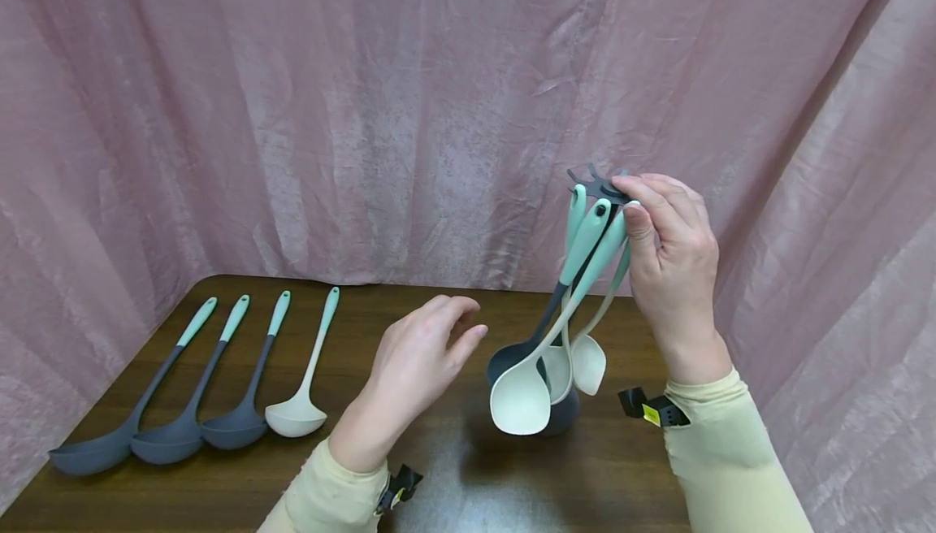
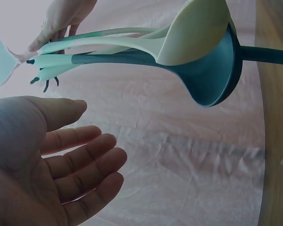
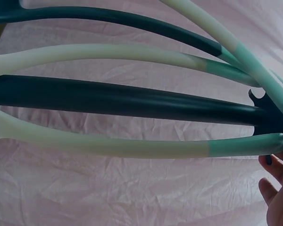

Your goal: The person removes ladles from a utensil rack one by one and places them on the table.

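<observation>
A dark utensil rack with a hooked top (image 1: 595,186) stands right of centre, mint-handled utensils hanging round its pole (image 3: 132,99). Nearest hangs a white ladle (image 1: 521,401). Behind it are a dark ladle (image 1: 506,357) and white-headed utensils (image 1: 589,366), partly hidden. High at the hooks, my right hand (image 1: 676,249) pinches the white ladle's handle end between thumb and fingers; its exact contact is partly covered. To the left of the rack my left hand (image 1: 424,354) hovers above the table, palm toward the rack, fingers loosely bent, touching nothing.
Along the table's left side lie three dark ladles (image 1: 234,429) and one white ladle (image 1: 296,416), mint handles pointing away. The rack's round dark base (image 1: 565,416) rests on the brown wooden table (image 1: 468,468). Pink curtains (image 1: 409,110) hang behind and at both sides.
</observation>
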Tool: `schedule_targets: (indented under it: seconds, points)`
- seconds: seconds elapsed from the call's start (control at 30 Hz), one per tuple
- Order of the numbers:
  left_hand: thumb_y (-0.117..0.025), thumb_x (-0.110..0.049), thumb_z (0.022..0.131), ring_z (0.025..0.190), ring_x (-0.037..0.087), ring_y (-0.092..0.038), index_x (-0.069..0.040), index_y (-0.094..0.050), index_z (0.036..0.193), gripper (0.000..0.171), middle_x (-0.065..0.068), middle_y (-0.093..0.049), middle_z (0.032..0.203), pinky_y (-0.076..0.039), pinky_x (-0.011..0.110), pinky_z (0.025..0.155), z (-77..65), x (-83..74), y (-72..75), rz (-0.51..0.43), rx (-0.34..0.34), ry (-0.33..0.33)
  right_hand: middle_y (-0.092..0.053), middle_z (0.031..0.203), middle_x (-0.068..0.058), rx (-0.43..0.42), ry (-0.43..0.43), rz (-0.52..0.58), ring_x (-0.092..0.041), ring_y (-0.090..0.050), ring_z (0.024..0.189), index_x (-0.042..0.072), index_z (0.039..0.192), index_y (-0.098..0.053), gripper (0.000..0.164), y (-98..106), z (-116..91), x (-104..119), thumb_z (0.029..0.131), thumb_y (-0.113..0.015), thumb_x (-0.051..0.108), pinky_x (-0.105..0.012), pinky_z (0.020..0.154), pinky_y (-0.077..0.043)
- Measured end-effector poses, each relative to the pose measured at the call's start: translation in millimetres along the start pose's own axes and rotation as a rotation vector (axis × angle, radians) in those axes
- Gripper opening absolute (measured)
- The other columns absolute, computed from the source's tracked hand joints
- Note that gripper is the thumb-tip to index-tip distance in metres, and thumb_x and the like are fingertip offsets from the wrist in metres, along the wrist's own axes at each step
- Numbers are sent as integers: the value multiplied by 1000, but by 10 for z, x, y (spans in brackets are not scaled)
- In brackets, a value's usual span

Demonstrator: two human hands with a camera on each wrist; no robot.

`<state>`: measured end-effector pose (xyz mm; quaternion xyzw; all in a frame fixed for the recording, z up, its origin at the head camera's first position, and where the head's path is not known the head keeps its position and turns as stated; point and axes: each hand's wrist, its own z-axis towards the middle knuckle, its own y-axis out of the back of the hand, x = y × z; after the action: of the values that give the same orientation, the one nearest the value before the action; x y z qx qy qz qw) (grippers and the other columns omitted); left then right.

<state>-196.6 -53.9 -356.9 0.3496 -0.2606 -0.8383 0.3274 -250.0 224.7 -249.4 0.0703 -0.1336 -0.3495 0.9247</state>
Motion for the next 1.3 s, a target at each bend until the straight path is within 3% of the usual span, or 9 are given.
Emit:
schedule_targets:
  seconds: [0.33, 0.57, 1.07, 1.3]
  points:
    - [-86, -25, 100, 83, 12, -67, -17, -79, 120, 22, -4, -74, 101, -56, 35, 69, -5, -70, -57, -45, 5, -9, -79, 122, -11, -14, -6, -51, -32, -66, 129, 11, 127, -83, 63, -4, -25, 69, 110, -54, 64, -41, 115, -46]
    - [-88, -25, 98, 88, 11, -73, -16, -78, 119, 25, -4, -76, 104, -59, 35, 72, 1, -147, -175, -63, 15, -52, -79, 123, -10, -13, -16, -98, -31, -65, 131, 13, 129, -83, 59, 10, -48, 91, 111, -54, 61, -43, 115, -46]
    - [-93, -27, 92, 87, 13, -71, -16, -78, 118, 32, -5, -76, 103, -58, 34, 71, 47, -254, -367, -84, 14, -92, -79, 123, -8, -47, -44, -150, -28, -65, 133, 17, 129, -83, 55, -17, -71, 157, 112, -54, 60, -44, 115, -43]
    - [-93, -27, 92, 88, 13, -73, -17, -77, 115, 30, -5, -77, 104, -58, 35, 71, 72, -261, -410, -103, 32, -95, -79, 122, -8, -70, -46, -186, -29, -65, 133, 18, 129, -83, 47, -41, -82, 225, 112, -59, 53, -47, 114, -43]
